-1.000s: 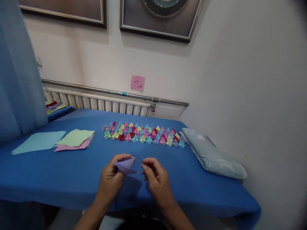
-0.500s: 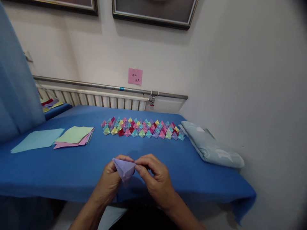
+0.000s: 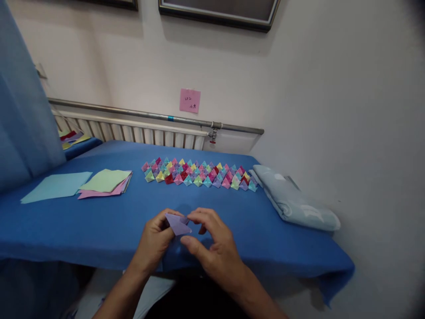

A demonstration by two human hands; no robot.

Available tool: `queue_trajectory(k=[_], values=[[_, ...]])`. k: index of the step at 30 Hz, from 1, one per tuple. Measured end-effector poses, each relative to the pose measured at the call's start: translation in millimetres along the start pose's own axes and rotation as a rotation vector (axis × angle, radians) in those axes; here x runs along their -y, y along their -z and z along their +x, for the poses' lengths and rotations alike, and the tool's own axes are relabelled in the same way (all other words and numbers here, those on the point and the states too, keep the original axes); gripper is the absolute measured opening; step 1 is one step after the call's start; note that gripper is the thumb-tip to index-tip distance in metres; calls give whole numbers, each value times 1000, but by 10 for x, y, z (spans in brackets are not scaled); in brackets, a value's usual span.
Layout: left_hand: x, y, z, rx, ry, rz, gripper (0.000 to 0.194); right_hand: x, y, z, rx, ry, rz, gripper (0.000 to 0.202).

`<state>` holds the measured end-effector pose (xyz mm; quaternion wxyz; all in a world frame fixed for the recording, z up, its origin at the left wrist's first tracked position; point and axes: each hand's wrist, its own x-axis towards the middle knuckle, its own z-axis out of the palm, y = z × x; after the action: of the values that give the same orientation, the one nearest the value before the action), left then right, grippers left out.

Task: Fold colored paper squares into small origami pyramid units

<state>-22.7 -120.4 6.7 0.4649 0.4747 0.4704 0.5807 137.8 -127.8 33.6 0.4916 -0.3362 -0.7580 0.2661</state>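
A folded piece of purple origami paper (image 3: 178, 224) is held above the front part of the blue-covered table (image 3: 109, 235). My left hand (image 3: 155, 239) grips it by its left side, thumb and fingers closed around it. To its right is my right hand (image 3: 214, 243), thumb and index finger spread apart; the index fingertip is close to the paper's right edge, and I cannot tell whether it touches. Beyond the hands, several rows of small folded paper pieces (image 3: 198, 180) in many colours stand side by side.
On the left lie light blue sheets (image 3: 56, 187) and a stack of green and pink paper (image 3: 108, 180). A folded pale blue blanket (image 3: 295, 201) rests at the right end. Behind the table are a radiator (image 3: 149, 136) and a metal pipe (image 3: 133, 112). A blue curtain (image 3: 26, 102) hangs at left.
My right thumb and index finger have let go of the paper's right corner and spread apart. The purple paper has turned in my left hand. The view has shifted slightly.
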Motion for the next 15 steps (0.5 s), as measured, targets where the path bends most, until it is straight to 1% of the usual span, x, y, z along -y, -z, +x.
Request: queue_trajectory(k=[2, 7, 12, 15], values=[[-8, -12, -10, 44, 0, 48, 12, -40, -25, 4, -2, -72, 14, 29], [-8, -18, -37, 126, -5, 162, 13, -178, -73, 9, 60, -308, 195, 18], [19, 18, -50, 157, 2, 210, 19, -235, -86, -11, 90, -469, 367, 25], [14, 37, -53, 187, -32, 265, 15, -254, -73, -12, 123, -558, 434, 25]])
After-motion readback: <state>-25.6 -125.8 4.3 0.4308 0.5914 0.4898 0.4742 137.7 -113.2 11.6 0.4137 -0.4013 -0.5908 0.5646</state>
